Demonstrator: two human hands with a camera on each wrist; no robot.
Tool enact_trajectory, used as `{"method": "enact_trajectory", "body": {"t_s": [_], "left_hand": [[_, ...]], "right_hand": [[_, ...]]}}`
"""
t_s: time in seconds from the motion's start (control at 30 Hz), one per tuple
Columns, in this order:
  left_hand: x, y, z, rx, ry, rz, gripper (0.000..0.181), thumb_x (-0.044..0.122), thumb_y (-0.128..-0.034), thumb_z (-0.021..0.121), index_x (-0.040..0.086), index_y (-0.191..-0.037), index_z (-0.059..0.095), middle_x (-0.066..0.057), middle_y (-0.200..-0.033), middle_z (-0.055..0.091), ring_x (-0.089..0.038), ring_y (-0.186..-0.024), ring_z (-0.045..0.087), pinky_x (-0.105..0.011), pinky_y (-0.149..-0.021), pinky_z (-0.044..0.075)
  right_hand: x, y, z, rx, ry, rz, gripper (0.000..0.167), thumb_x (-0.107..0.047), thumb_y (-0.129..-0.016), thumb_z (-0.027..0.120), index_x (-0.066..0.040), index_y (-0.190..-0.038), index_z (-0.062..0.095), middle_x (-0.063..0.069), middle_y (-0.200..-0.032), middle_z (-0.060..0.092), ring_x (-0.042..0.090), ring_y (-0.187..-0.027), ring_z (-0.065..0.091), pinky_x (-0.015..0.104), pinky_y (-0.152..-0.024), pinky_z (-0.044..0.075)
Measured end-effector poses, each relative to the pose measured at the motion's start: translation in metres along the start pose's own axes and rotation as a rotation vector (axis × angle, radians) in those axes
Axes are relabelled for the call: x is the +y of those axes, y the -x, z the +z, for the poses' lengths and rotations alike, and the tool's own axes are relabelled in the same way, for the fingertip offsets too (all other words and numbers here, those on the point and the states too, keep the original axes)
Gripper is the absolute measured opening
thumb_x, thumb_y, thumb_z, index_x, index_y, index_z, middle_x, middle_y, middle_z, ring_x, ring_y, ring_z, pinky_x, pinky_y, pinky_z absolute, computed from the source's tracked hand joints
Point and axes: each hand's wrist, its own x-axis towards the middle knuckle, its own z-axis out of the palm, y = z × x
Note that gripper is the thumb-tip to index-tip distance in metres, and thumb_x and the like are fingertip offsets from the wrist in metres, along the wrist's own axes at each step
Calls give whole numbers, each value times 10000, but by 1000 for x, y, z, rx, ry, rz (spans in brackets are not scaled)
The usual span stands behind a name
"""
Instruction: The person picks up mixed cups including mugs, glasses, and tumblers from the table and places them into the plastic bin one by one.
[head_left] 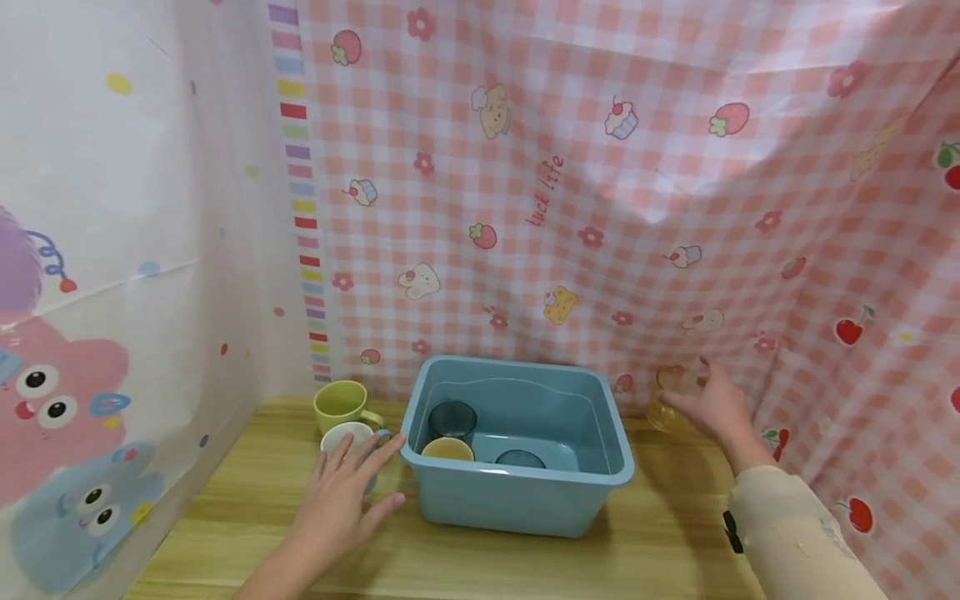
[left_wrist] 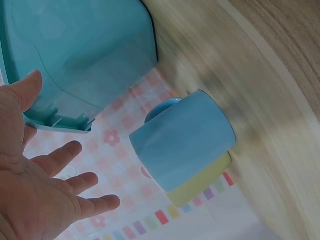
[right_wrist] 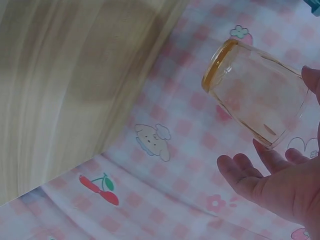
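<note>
My left hand (head_left: 341, 492) is spread with straight fingers, above and in front of a mug (head_left: 347, 433), white inside and blue outside. In the left wrist view the blue mug (left_wrist: 185, 140) stands apart from the fingers (left_wrist: 62, 157). A yellow-green mug (head_left: 341, 404) is just behind it. At the right, my right hand (head_left: 712, 408) holds a clear amber glass cup (head_left: 663, 408) near its rim. The right wrist view shows thumb and index finger on either side of the glass cup (right_wrist: 257, 92), its thicker amber base away from the palm.
A blue plastic basin (head_left: 517, 500) stands mid-table between the hands. Inside are a dark glass cup (head_left: 452, 417), a yellowish cup (head_left: 447, 450) and another dark round item (head_left: 521, 459), partly hidden by the front wall. A pink checked curtain (head_left: 525, 275) hangs behind the wooden table (head_left: 660, 533).
</note>
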Motion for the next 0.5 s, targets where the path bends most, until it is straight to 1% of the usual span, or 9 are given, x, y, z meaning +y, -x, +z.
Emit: {"method": "enact_trajectory", "body": {"t_s": [0.13,0.33,0.5], "left_hand": [[0,0,-1,-1,-8,-1,802,423,-901,851,334,-1609,485,-156,-1553,602,-601,-1458,464,-866,-1109,336],[0,0,-1,-12,-8,-7,805,423,-894,857,329,-1604,491,-158,-1550,603,-604,-1461,459,-859,-1109,348],[0,0,-1,-20,-1,-11,797,440,-903,846,337,-1608,488,-154,-1553,602,-604,-1464,456,-863,-1111,340]], "right_hand": [[-7,1,-3,5,-7,-4,1217,-563,-934,771,27,-1695,27,435,-1611,356,626,-1427,419,735,-1102,453],[-17,-1,-3,37,-10,-31,1199,-552,-930,779,15,-1698,53,432,-1614,352,619,-1419,435,727,-1107,456],[-29,-1,-4,62,-26,-65,1181,-525,-928,793,-1,-1702,71,407,-1643,335,607,-1444,420,726,-1119,448]]}}
